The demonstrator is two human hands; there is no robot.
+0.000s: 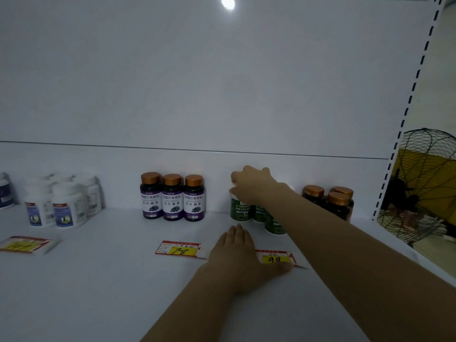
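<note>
The likeliest slip is a knock-on topple. The right hand (254, 183) sits on top of a green-labelled plastic bottle (238, 210) with a white cap, fingers curled down over the cap in what looks like a grip from above, though blur hides the fingertips. Two more green bottles (274, 224) stand just beside the gripped one, on the wrist side and under the forearm, so a lift that drags sideways or a dipping arm could tip them. A hold on the cap alone may also let the smooth bottle swing or slide out. The gripped bottle stands upright directly below the palm, at the back of the white shelf (111, 280) close to the rear wall. Well off to the thumb side stand three purple-labelled dark bottles with copper caps (173, 197), and beyond the forearm a cluster of brown copper-capped bottles (338, 203), both out of the way. Nearer the person, the left hand (234, 253) lies flat on the shelf, fingers straight and together, its thumb pressing a red-and-yellow paper price tag marked 99 (276, 258). If that thumb lifts, the loose tag could shift.
</note>
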